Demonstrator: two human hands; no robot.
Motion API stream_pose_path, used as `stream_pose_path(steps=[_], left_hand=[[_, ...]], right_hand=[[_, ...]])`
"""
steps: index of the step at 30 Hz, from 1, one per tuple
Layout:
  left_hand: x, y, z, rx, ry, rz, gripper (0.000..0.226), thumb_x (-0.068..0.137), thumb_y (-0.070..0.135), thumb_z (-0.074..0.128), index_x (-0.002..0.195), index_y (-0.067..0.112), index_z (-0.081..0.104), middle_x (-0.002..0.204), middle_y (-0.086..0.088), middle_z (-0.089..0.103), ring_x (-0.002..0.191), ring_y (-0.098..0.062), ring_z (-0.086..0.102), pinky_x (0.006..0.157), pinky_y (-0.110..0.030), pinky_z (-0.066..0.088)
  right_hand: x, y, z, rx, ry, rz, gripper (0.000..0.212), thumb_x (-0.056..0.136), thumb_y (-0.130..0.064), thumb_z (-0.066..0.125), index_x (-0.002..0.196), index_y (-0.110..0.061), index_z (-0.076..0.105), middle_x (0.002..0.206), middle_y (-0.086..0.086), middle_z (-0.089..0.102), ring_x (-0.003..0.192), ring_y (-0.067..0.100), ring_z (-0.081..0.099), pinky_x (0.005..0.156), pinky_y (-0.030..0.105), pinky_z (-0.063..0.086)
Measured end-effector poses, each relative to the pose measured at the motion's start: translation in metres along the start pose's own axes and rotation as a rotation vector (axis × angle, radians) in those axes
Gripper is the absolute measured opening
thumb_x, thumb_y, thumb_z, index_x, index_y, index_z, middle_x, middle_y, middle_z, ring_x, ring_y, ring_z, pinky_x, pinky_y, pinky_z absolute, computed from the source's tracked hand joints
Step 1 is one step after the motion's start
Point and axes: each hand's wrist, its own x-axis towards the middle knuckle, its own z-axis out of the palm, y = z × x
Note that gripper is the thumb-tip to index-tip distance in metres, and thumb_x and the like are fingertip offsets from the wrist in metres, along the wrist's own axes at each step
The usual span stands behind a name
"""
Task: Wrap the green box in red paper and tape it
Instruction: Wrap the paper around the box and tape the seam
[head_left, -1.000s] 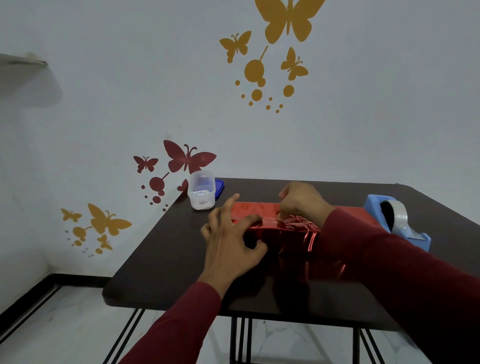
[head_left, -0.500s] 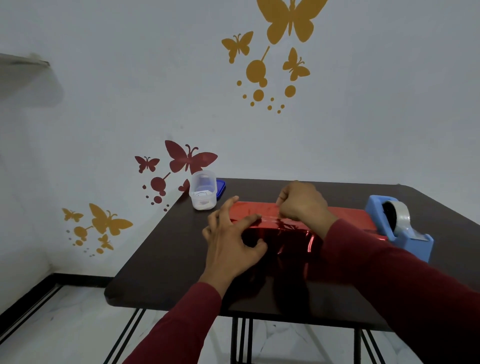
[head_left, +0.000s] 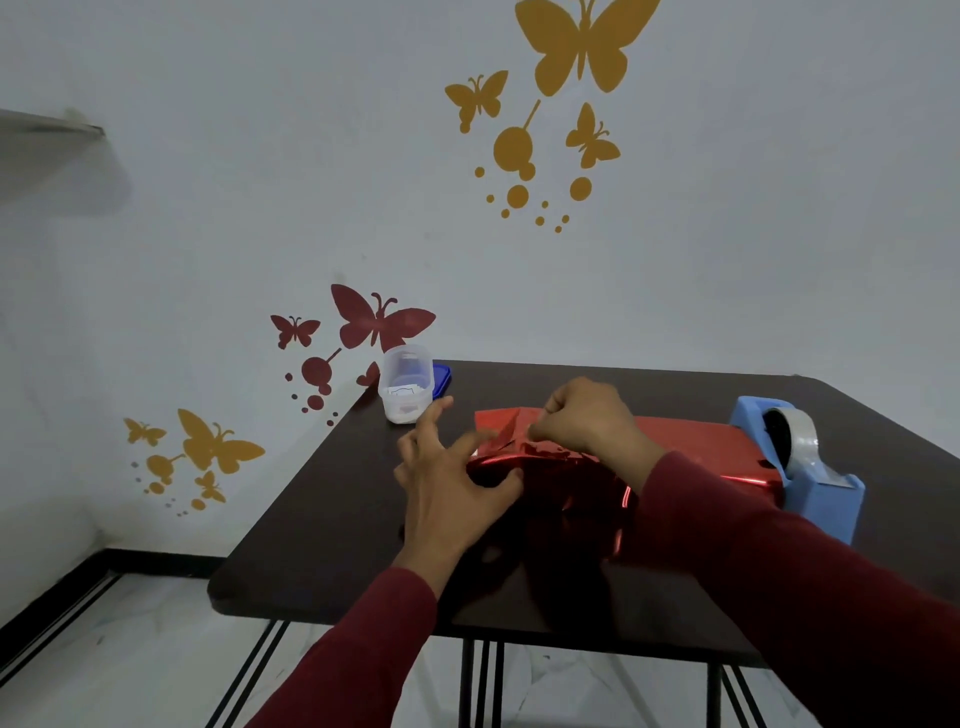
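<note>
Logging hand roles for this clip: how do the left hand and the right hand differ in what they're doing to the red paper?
The left hand lies with spread fingers against the near-left end of the red paper; the right hand is curled, pinching a fold on top. The left hand sits nearer the camera; the right hand is farther back, towards the tape dispenser. Both touch the paper and wear maroon sleeves.

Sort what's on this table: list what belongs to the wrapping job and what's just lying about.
Job:
red paper
tape dispenser
left hand, on the paper
right hand, pinching the paper's edge

Lying about:
clear plastic container
blue lid behind it
</note>
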Motion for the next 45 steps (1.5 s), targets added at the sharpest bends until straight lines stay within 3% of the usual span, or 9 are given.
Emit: stream_pose_path(steps=[3,10,19,26,32,37,41,43,45], left_hand=[[-0.001,0.002,0.0,0.103,-0.042,0.134,0.065,0.075,0.055,0.072,0.136,0.059,0.048,0.166,0.009,0.008,0.146,-0.026,0.02,0.11,-0.054,0.031],[-0.001,0.001,0.005,0.169,-0.033,0.179,0.042,0.079,0.054,0.066,0.121,0.054,0.063,0.165,0.011,0.013,0.145,-0.023,0.019,0.106,-0.05,0.03],[-0.003,0.003,0.007,0.235,-0.059,0.225,0.06,0.078,0.045,0.065,0.136,0.049,0.05,0.167,0.003,0.01,0.146,-0.028,0.02,0.106,-0.053,0.033],[-0.003,0.005,0.006,0.291,-0.097,0.189,0.055,0.074,0.051,0.06,0.128,0.054,0.051,0.168,0.005,0.006,0.148,-0.027,0.018,0.107,-0.053,0.031],[-0.004,0.005,0.006,0.277,-0.1,0.187,0.056,0.074,0.049,0.062,0.13,0.051,0.052,0.166,0.005,0.012,0.147,-0.027,0.02,0.109,-0.053,0.03],[-0.009,0.011,0.002,0.328,-0.074,0.211,0.054,0.072,0.049,0.063,0.126,0.043,0.056,0.16,0.005,0.024,0.144,-0.026,0.026,0.105,-0.049,0.028],[-0.019,0.01,-0.007,0.358,-0.026,0.269,0.048,0.073,0.055,0.065,0.118,0.038,0.059,0.152,0.005,0.036,0.143,-0.026,0.03,0.102,-0.049,0.029],[-0.027,0.013,-0.012,0.388,-0.033,0.297,0.049,0.074,0.06,0.062,0.118,0.037,0.06,0.15,0.006,0.04,0.145,-0.026,0.031,0.103,-0.052,0.029],[-0.034,0.021,-0.017,0.391,-0.048,0.323,0.047,0.076,0.064,0.06,0.114,0.038,0.063,0.149,0.008,0.043,0.147,-0.023,0.029,0.105,-0.053,0.027]], right_hand=[[0.0,0.0,0.007,0.017,-0.021,0.019,0.022,0.075,-0.036,0.082,0.072,-0.017,0.071,0.083,0.002,0.074,0.079,0.019,0.071,0.073,0.03,0.059],[0.0,0.01,-0.007,0.052,-0.009,0.084,0.007,0.071,-0.016,0.082,0.071,-0.018,0.075,0.084,0.003,0.077,0.078,0.019,0.074,0.076,0.034,0.064],[-0.003,0.007,-0.001,0.083,-0.028,0.082,0.019,0.071,-0.031,0.088,0.069,-0.02,0.073,0.087,0.001,0.075,0.082,0.017,0.072,0.078,0.032,0.061],[-0.009,0.019,-0.019,-0.063,0.048,0.118,0.011,0.073,-0.017,0.071,0.083,-0.018,0.077,0.095,0.007,0.074,0.088,0.028,0.072,0.082,0.039,0.062],[-0.017,0.019,-0.012,-0.094,0.001,0.051,0.023,0.076,-0.04,0.081,0.077,-0.018,0.073,0.084,0.002,0.073,0.08,0.022,0.071,0.077,0.036,0.062],[-0.042,0.018,-0.014,-0.39,0.161,-0.027,0.019,0.088,-0.023,0.063,0.103,-0.024,0.074,0.11,0.006,0.069,0.101,0.033,0.068,0.078,0.036,0.054],[-0.086,0.038,0.009,-0.244,0.161,-0.168,0.026,0.1,-0.042,0.056,0.118,-0.03,0.07,0.125,-0.002,0.059,0.108,0.028,0.066,0.088,0.038,0.054],[-0.091,0.058,0.018,-0.142,0.145,-0.195,0.031,0.103,-0.032,0.054,0.132,-0.032,0.065,0.14,-0.003,0.05,0.116,0.026,0.063,0.096,0.034,0.051],[-0.082,0.077,0.022,0.001,0.186,-0.215,0.041,0.1,-0.01,0.053,0.131,-0.031,0.069,0.146,-0.002,0.049,0.128,0.023,0.057,0.102,0.023,0.041]])
